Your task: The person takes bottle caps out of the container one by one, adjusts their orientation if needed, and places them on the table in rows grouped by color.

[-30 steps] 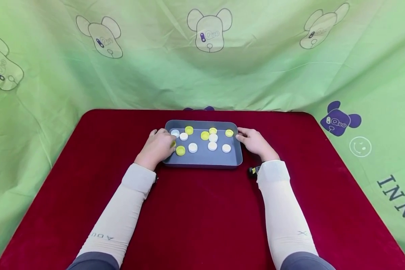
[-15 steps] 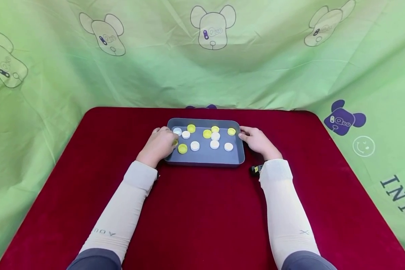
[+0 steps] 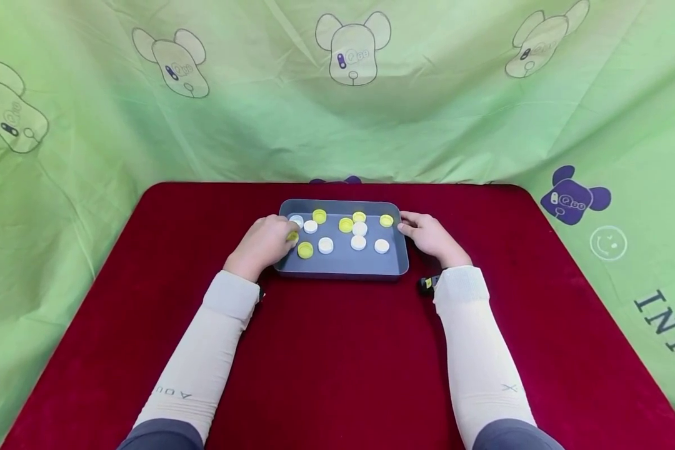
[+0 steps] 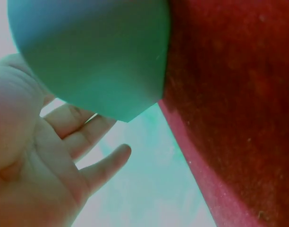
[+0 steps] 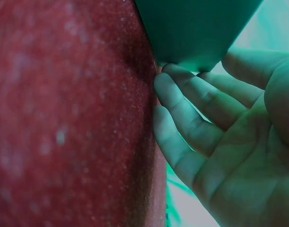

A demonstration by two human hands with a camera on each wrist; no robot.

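A shallow grey tray (image 3: 337, 275) lies on the table with several yellow and white bottle caps on its floor. My left hand (image 3: 261, 245) reaches over the tray's left wall. Its thumb and fingertips pinch a yellow bottle cap (image 3: 292, 237), which they partly cover. In the left wrist view, the outer fingers of the left hand (image 4: 55, 151) spread loosely beyond the tray's wall (image 4: 102, 56). My right hand (image 3: 430, 237) holds the tray's right wall, thumb at the rim. In the right wrist view, the right hand's (image 5: 215, 127) other fingers lie along the outside, low by the table.
White caps (image 3: 325, 245) and yellow caps (image 3: 305, 250) are scattered across the tray; one white cap (image 3: 359, 229) touches its neighbours. The table (image 3: 337, 362) wears a dark red cloth. Green printed fabric (image 3: 270, 125) hangs behind and at both sides.
The head view shifts slightly. Both hands keep their places at the tray, and the caps lie as before.
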